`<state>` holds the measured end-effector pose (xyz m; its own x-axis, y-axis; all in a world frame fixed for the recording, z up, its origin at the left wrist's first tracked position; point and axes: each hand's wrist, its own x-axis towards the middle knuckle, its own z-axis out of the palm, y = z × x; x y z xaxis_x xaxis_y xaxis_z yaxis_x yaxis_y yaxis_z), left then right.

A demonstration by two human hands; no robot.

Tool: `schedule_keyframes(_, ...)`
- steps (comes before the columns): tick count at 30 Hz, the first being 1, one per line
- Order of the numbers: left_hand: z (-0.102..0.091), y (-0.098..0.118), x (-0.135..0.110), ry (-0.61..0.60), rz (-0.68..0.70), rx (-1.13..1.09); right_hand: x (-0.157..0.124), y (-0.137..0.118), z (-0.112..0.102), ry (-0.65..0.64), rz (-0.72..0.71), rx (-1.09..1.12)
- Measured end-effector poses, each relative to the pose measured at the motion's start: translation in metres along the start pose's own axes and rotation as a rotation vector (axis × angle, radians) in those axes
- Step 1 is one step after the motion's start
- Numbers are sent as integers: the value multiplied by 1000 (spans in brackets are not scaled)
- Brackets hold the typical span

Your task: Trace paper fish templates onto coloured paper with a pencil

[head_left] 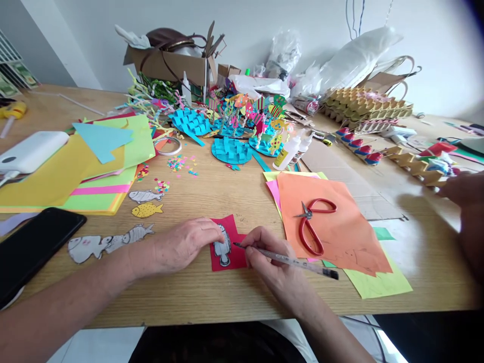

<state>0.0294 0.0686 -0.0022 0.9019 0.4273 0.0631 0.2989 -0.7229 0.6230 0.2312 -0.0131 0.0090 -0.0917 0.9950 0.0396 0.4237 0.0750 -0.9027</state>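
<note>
A white paper fish cutout [222, 246] with dark outlines lies upright on a piece of red paper [239, 258] near the table's front edge. My left hand [189, 243] rests from the left, its fingers extended and the fingertips pressing on the fish. In my right hand [270, 257] is a clear-barrelled pen [291, 260] with a black end. Its tip is just over the red paper, to the right of the fish. Left of my hands lie a yellow fish cutout [146, 209], a grey fish cutout [144, 195] and several white fish cutouts [85, 249].
Red-handled scissors [312, 224] lie on orange paper [340, 206] at right. Coloured sheets [102, 194], a black phone [38, 252] and a white power bank [34, 151] are at left. Glue bottles [287, 154] and blue woven crafts [231, 150] stand behind. Another person's hand [463, 189] is far right.
</note>
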Motion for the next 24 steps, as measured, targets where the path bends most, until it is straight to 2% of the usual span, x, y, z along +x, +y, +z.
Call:
schedule_keyframes(4, -1, -2, 0, 12, -23, -34, 1, -5, 7, -94, 50, 13)
schedule_keyframes(8, -1, -2, 1, 18, -26, -54, 5, -5, 18, -132, 34, -35)
schedule_keyframes(24, 0, -3, -2, 36, -14, -80, 11, 4, 29, -101, -49, -106)
